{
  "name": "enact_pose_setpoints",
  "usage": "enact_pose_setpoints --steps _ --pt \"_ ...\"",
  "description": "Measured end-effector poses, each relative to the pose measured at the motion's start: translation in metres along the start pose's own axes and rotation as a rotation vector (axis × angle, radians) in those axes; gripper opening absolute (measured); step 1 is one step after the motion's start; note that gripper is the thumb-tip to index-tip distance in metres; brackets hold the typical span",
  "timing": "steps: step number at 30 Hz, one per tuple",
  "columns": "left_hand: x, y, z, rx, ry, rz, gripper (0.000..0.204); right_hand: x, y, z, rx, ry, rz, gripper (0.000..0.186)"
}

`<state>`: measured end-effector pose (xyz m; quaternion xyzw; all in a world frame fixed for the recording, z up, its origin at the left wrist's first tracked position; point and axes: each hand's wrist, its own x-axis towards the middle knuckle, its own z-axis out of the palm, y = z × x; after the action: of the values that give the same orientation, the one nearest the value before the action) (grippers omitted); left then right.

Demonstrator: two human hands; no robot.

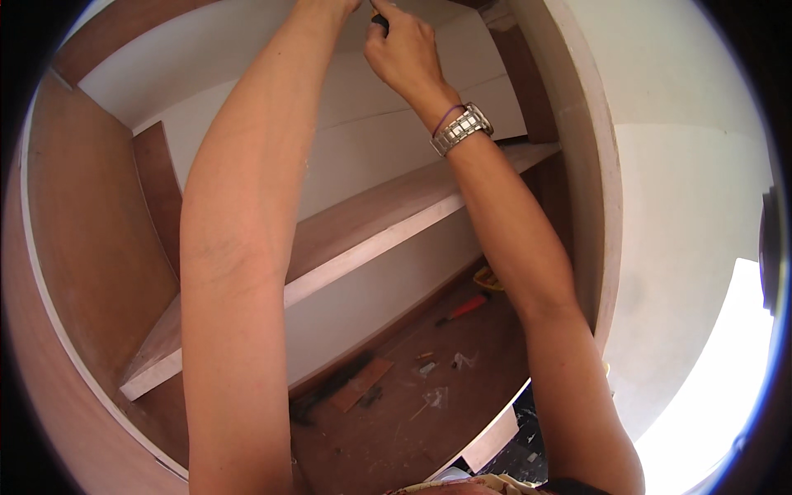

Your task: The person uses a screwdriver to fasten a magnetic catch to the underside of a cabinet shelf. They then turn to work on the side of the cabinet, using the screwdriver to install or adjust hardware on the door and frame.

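Both my arms reach up to the top edge of the head view, inside a wooden cabinet. My right hand (pixel 404 51) is closed around a small tool with a black and orange handle (pixel 380 22); its working end is out of sight, so its kind does not show. A metal watch (pixel 462 130) and a thin purple band sit on that wrist. My left hand (pixel 334 6) is close by on the left, mostly cut off by the frame, with its fingers hardly visible. Below the hands, a wooden shelf (pixel 371 239) with a pale front edge runs across the cabinet.
On the cabinet floor (pixel 346 458) lie a red-handled tool (pixel 469 306), a yellow object (pixel 488 279), a flat wood scrap (pixel 363 384) and clear plastic bits (pixel 437 398). A brown side panel (pixel 82 206) stands left, a pale upright frame (pixel 606 190) right.
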<state>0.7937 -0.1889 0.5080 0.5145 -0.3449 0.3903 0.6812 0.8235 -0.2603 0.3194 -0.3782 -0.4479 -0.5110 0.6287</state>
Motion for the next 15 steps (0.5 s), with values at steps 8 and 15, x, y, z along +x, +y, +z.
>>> enact_pose_setpoints --steps 8,15 --pt "-0.001 -0.002 0.002 -0.021 0.01 0.009 0.019 0.001 -0.014 -0.01 -0.029 -0.013 0.066 0.041" --pt "0.003 -0.002 0.001 0.016 0.0 0.017 0.021 0.0 -0.017 -0.011 -0.102 -0.02 0.11 0.046"
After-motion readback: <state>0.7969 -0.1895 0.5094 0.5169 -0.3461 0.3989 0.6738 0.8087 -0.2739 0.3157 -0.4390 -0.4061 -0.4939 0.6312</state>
